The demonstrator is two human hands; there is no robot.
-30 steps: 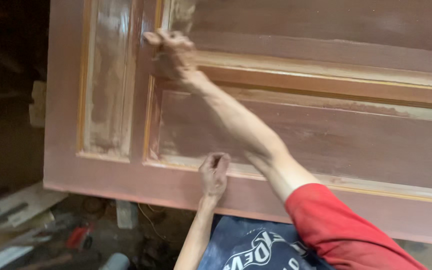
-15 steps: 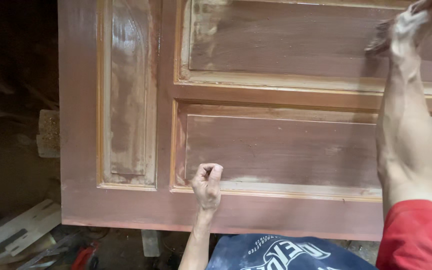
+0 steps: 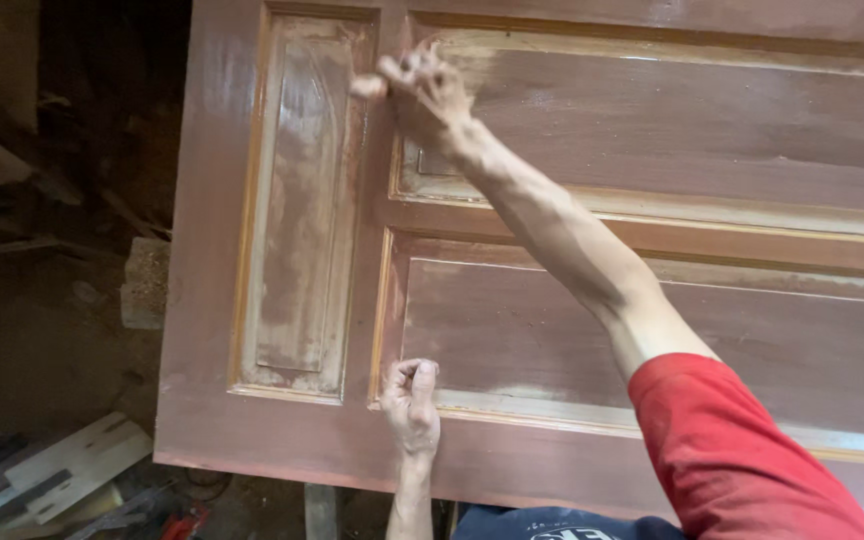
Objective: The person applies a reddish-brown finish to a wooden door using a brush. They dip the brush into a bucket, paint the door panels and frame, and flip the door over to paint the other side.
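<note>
Red short sleeve (image 3: 742, 450) — bare forearms, dk-blue shirt (image 3: 552, 525).

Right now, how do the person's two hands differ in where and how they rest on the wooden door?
The right hand reaches far up on an outstretched arm, fingers spread and blurred; the left hand sits low, curled into a loose fist. The right hand is by the upper panel, the left at the lower panel's corner. Both touch the reddish-brown door.
</note>
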